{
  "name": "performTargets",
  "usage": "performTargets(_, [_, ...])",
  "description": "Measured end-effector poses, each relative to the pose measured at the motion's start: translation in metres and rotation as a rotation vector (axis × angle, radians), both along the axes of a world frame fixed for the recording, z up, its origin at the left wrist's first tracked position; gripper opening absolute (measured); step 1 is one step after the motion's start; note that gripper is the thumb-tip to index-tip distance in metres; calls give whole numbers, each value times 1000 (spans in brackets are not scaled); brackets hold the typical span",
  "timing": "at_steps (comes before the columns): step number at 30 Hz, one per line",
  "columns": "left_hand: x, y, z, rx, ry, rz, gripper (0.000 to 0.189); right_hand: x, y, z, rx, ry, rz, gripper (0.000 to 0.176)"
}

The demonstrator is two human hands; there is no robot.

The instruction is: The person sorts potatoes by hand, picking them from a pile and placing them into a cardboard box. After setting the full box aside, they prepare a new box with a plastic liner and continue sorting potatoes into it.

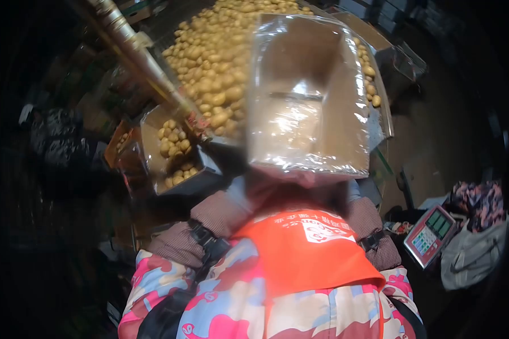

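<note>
At chest height, both arms (209, 217) bent inward, fingers hidden under box (308, 96)

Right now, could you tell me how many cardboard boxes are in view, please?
2: an empty plastic-lined box in the middle, and a smaller box of potatoes left of it. More may hide in the dark.

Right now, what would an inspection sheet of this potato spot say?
Surface: heap of potatoes, piled high behind the box.
Job's things: plastic-lined cardboard box, looks empty, before the chest.
Clutter: smaller box part filled with potatoes, left; weighing scale and bags, right.
Hands: both hidden behind the lined box.
Cables: nothing seen.
Surroundings: slanted pole upper left; the rest dark.
</note>
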State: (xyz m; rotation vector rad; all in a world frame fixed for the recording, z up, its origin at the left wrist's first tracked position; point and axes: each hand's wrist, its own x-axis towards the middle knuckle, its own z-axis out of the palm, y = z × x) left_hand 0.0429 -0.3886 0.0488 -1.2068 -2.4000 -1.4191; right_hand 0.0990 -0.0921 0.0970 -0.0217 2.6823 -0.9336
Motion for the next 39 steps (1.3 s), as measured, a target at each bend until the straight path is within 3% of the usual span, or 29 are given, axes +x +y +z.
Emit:
performTargets(2, [-1, -5, 2, 39, -375, -98, 29, 6, 8, 26, 461, -182, 163, 45])
performTargets(3, [2, -8, 0, 85, -509, -87, 28, 4, 24, 29, 559, -231, 178, 42])
performTargets(5, [7, -17, -8, 204, -712, 8, 25, -46, 118, -82, -104, 35, -284, 43])
performTargets(6, [12, -23, -21, 272, -793, 82, 23, -70, 164, -136, -423, 214, -410, 44])
performTargets(8, [17, -24, -48, 397, -939, 122, 22, -93, 108, -20, -830, 359, -558, 52])
performTargets(9, [13, -21, -57, 449, -1002, 88, 23, -112, 103, -8, -932, 387, -478, 66])
performTargets(11, [0, 5, -121, 218, -649, 54, 23, -138, 61, 7, -671, 283, -464, 72])
performTargets(12, [-9, 12, -155, 115, -471, 21, 25, -161, 82, -23, -500, 189, -294, 72])
performTargets(13, [-5, 3, -156, 251, -703, 209, 22, -182, 114, -54, -322, 103, -125, 71])
performTargets(15, [2, -9, -153, 565, -1164, 574, 21, -190, 122, -49, -428, 69, -190, 56])
performTargets(17, [16, -79, -148, 1243, -1537, 285, 15, -187, 141, -44, -418, -34, -271, 48])
performTargets(18, [33, -115, -157, 1675, -1510, 263, 28, -187, 149, -40, -365, -44, -282, 49])
performTargets(19, [48, -130, -126, 1738, -1357, 506, 28, -189, 151, -39, -323, -51, -288, 51])
performTargets(21, [66, -153, -88, 1895, -1250, 589, 32, -179, 129, -20, -175, -24, -284, 49])
performTargets(23, [80, -169, -77, 1920, -1193, 574, 39, -181, 126, -16, -126, -2, -281, 50])
performTargets(26, [94, -179, -71, 1950, -1104, 529, 30, -187, 141, -26, -211, -11, -317, 56])
performTargets(32, [106, -175, -81, 1579, -730, 499, 58, -182, 143, -22, -272, -31, -362, 55])
performTargets(35, [100, -180, -72, 1205, -696, 561, 70, -189, 158, -26, -207, -25, -364, 53])
performTargets(38, [92, -181, -76, 1130, -643, 467, 75, -186, 164, -24, -200, -20, -388, 52])
performTargets(39, [90, -181, -76, 1227, -698, 435, 74, -185, 160, -23, -210, -21, -400, 52])
